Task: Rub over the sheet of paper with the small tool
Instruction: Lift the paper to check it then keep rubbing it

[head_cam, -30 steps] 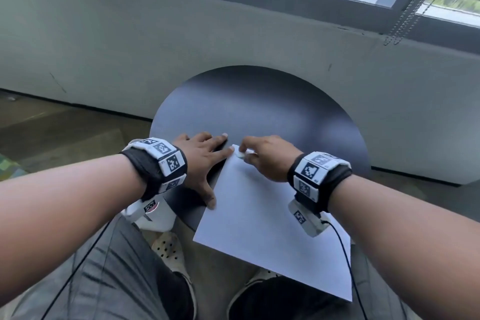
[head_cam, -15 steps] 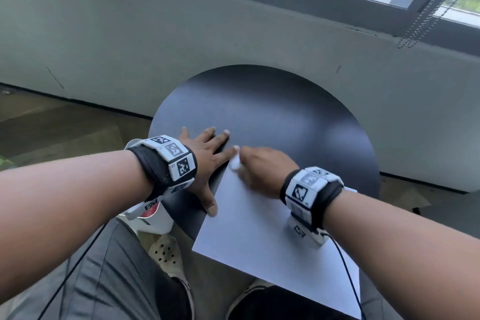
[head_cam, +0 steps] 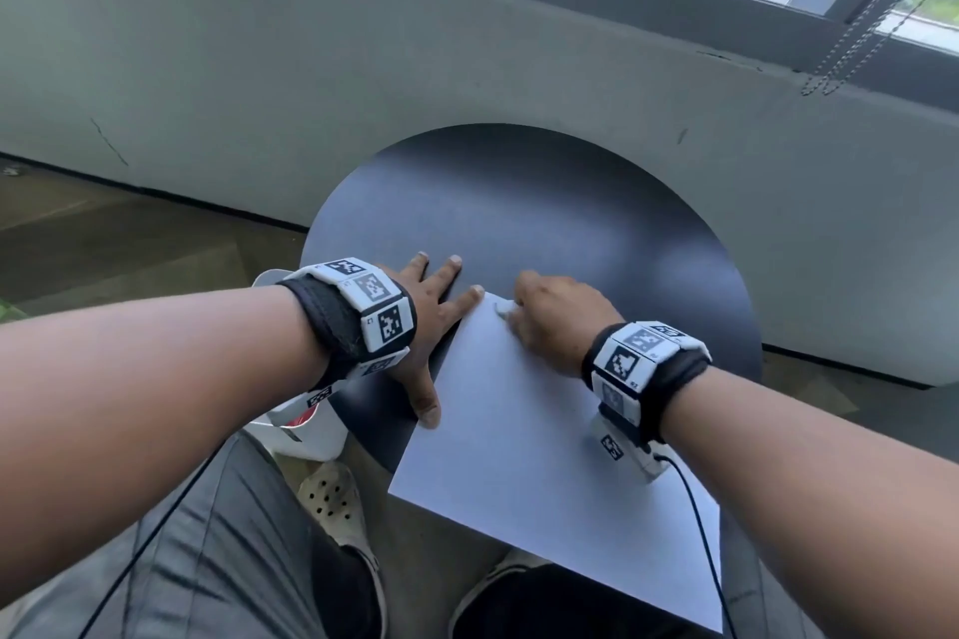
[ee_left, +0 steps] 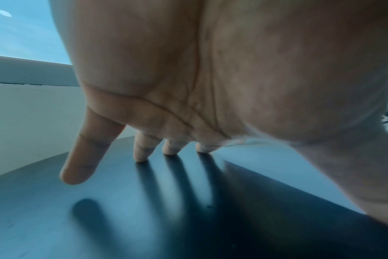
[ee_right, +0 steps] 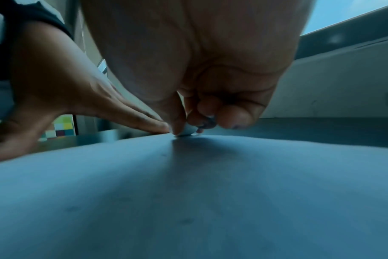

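Fingers (ee_right: 177, 121) of the right hand (head_cam: 558, 317) pinch the small tool (ee_right: 187, 131) on the sheet of paper (head_cam: 519, 431); left hand (head_cam: 430, 311) spread flat.

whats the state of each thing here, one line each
paper: flat on the table, its near part hanging past the table edge
tool: small and white, pinched by the right hand, touching the paper near its far corner
right hand: fingers curled round the tool
left hand: fingers spread straight, resting on the table at the paper's left edge
table: round, dark, bears the paper
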Tool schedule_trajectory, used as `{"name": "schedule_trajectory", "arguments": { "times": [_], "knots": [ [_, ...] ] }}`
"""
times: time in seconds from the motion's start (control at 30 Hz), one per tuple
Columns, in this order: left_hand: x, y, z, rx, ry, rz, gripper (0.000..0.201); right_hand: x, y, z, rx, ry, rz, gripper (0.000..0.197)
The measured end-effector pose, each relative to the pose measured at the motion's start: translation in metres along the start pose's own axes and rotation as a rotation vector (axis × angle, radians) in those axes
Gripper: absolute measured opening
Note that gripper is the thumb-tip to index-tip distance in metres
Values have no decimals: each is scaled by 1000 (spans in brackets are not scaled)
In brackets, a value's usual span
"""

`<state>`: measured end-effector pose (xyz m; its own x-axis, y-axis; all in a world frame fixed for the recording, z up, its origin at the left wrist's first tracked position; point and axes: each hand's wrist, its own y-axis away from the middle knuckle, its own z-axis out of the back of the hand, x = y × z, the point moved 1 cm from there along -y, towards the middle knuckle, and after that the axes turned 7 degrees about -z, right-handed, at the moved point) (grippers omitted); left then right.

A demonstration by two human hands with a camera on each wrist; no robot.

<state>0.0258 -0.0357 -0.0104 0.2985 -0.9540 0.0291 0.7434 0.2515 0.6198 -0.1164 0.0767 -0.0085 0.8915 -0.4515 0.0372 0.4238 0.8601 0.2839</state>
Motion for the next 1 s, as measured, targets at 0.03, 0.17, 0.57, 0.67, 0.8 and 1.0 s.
{"name": "schedule_trajectory", "arguments": {
  "times": [0.03,0.17,0.57,0.67,0.8,1.0],
  "knots": [
    [0,1,0,7,3,3,155,4,4,-3,-13,15,21,21],
    [0,-3,0,27,9,0,158,38,54,-18,61,-24,425,8],
    [2,-3,-2,29,14,-16,157,30,49,-18,22,-39,370,18],
    [1,0,-1,23,11,-14,155,21,39,-14,9,-11,323,27],
    [-3,6,-4,-24,55,-42,151,14,25,-11,-44,-33,250,32],
    [-10,15,-7,-23,49,-123,142,15,23,-11,8,-70,207,29]
  ]
}}
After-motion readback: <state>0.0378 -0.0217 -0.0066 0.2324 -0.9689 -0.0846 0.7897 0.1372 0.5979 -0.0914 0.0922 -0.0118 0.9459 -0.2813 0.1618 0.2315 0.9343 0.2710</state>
